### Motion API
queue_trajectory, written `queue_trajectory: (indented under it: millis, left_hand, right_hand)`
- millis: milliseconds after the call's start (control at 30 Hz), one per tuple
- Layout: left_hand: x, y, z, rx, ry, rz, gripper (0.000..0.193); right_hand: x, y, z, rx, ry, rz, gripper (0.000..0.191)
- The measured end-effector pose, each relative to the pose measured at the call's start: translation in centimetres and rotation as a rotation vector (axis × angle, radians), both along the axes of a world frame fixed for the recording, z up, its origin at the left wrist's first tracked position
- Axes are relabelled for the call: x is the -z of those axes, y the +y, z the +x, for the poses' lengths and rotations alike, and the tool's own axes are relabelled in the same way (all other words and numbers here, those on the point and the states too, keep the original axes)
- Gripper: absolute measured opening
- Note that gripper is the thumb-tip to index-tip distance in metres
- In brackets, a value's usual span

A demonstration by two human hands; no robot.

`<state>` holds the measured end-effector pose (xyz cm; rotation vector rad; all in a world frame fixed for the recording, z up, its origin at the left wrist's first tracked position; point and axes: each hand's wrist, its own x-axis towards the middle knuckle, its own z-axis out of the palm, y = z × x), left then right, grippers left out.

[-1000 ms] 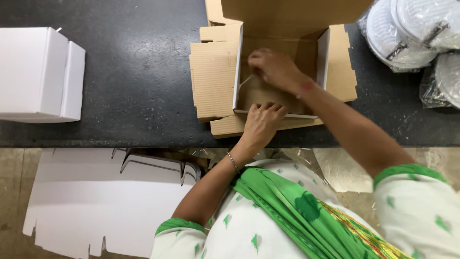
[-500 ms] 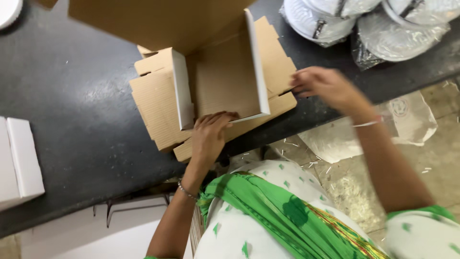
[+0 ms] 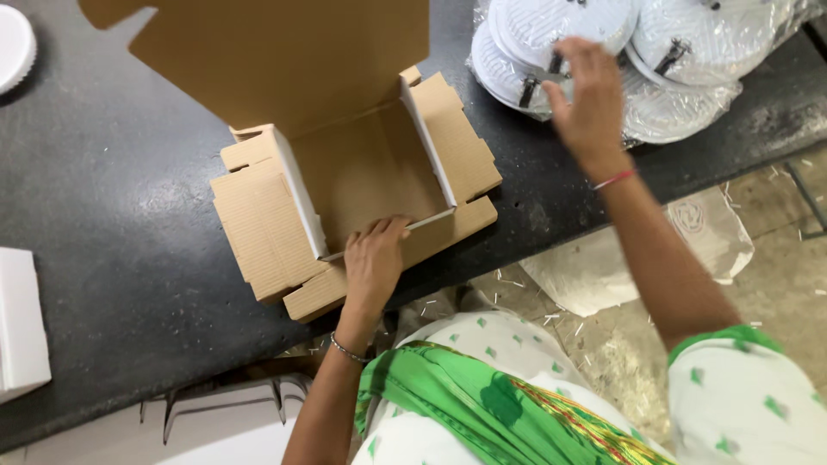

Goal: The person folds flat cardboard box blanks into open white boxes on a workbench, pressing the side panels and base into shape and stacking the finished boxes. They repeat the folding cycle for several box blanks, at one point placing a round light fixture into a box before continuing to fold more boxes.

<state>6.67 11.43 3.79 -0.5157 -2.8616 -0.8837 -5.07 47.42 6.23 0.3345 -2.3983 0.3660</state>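
An open brown cardboard box (image 3: 362, 176) with white outer faces sits on the dark counter (image 3: 121, 215), its lid raised and side flaps folded out. My left hand (image 3: 373, 263) presses on the box's front wall, fingers hooked over its edge. My right hand (image 3: 587, 102) is stretched out to the right, fingers spread, over a pile of white round discs wrapped in clear plastic (image 3: 680, 60). It touches or hovers just above the nearest wrapped disc and holds nothing.
A closed white box (image 3: 21, 323) lies at the left counter edge. A white round disc (image 3: 13, 43) shows at top left. Flat white die-cut cardboard sheets (image 3: 207, 426) lie on the floor below. A plastic bag (image 3: 603, 267) lies on the littered floor at right.
My right hand left the box's right side and moved up and right to the wrapped discs. My left hand stayed on the box's front wall. The view shifted.
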Motion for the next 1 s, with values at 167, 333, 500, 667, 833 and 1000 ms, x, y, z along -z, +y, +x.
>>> queue_trajectory:
  millis: [167, 333, 500, 667, 833, 1000]
  left_hand:
    - [0.0, 0.2, 1.1, -0.086, 0.127, 0.100, 0.037]
    - [-1.2, -1.4, 2.9, -0.152, 0.164, 0.157, 0.033]
    - [-3.1, -4.2, 4.3, -0.312, 0.158, 0.265, 0.025]
    - [-4.5, -7.6, 5.4, -0.429, 0.239, 0.357, 0.024]
    - [-4.9, -9.6, 5.4, -0.495, 0.227, 0.421, 0.019]
    - [-4.9, -10.9, 5.2, -0.449, 0.351, 0.363, 0.017]
  right_hand:
    - [-0.6, 4.1, -3.1, -0.121, -0.112, 0.191, 0.055]
    - [-2.4, 3.7, -4.1, -0.087, -0.177, 0.346, 0.048]
    - [-9.5, 1.2, -0.4, -0.239, -0.356, 0.213, 0.045]
    - [-16.2, -3.9, 4.9, -0.510, -0.598, -0.098, 0.053]
    - [-14.1, -12.3, 5.7, -0.735, -0.677, -0.092, 0.058]
    - [-6.8, -19.4, 5.5, -0.784, -0.454, 0.057, 0.050]
